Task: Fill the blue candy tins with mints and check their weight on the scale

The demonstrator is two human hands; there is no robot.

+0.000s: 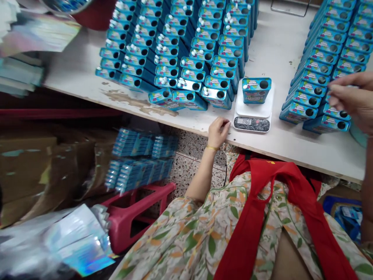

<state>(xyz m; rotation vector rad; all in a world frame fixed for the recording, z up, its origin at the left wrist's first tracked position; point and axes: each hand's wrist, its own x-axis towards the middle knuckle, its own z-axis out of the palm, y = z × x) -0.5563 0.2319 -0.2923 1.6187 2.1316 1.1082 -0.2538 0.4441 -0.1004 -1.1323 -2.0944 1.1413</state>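
Observation:
My left hand [218, 133] rests at the table's front edge, fingers curled closed, with nothing visible in it. Just to its right is a white digital scale [252, 123] reading about 146.0. Standing upright on the scale is a blue candy tin [257, 91] with a round dark hole in its top and a white piece at the left of its lid. On the right, my right hand [354, 97] hovers over blue tins [310, 99], its thumb and fingertips pinched together. Whatever lies between those fingertips is too small or blurred to name.
Long rows of blue tins [195, 64], many with white pieces on their lids, fill the table's left and middle. A metal bowl [65, 4] stands at the back left. Below are a pink stool [125, 225], stacked blue packs [140, 159] and brown cartons [32, 167].

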